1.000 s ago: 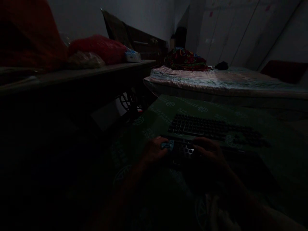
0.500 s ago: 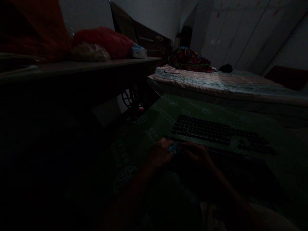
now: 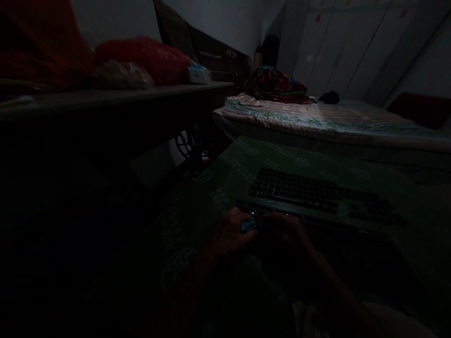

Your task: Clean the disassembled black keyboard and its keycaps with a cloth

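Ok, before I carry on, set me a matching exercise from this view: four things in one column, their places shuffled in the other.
Things
1. small blue item
2. rows of dark keys
3. red bag
4. patterned bundle

Places
A. on top of the bed
B. on the green surface, beyond the hands
C. on the raised ledge along the wall
D. in the left hand

Right pairs: 1-D, 2-B, 3-C, 4-A

Beyond the hands (image 3: 230, 234), a bed (image 3: 338, 121) is topped by a patterned cloth (image 3: 276, 88). Left of them, a red bag (image 3: 144, 57) and a small packet (image 3: 199, 74) are supported by a side table (image 3: 169, 90), below which a spoked wheel (image 3: 189, 144) is seen.
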### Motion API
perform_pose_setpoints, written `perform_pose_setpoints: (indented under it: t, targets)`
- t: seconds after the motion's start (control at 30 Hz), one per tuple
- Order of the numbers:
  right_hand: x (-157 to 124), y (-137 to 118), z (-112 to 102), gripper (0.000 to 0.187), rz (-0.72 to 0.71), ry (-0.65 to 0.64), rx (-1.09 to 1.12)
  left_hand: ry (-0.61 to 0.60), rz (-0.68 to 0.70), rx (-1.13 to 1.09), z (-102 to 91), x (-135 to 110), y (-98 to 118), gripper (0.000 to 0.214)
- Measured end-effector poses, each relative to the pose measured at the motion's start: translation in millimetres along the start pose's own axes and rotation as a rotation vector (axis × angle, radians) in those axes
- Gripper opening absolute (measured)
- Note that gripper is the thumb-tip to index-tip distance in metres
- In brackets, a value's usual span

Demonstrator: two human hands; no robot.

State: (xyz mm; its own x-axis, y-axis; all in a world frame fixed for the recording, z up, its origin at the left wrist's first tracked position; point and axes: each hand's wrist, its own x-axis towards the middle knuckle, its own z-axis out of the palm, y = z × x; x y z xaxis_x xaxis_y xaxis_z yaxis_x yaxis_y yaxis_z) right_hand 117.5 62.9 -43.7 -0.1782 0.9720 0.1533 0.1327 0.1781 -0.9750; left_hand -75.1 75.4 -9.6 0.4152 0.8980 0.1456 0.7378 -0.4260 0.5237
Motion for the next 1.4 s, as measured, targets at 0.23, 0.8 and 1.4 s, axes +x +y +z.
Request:
perform_pose_setpoints:
  t: [0.23, 0.8, 1.4]
  targets:
    - [-2.5, 1.1, -4.8, 0.015, 0.028, 0.030, 0.042, 0.028, 0.049, 0.039, 8.5, 0.2, 1.4, 0.019]
    - [2.4, 2.8, -5.9, 0.024, -0.221, -0.060, -0.331, 0.016, -0.023, 0.138, 5.7, -3.1, 1.5, 0.017]
    - [9.2, 23.5, 7.8, 0.032, -0.354, -0.041, -0.684, 0.110, -0.128, 0.168, 10.6, 8.1, 4.6, 0.018]
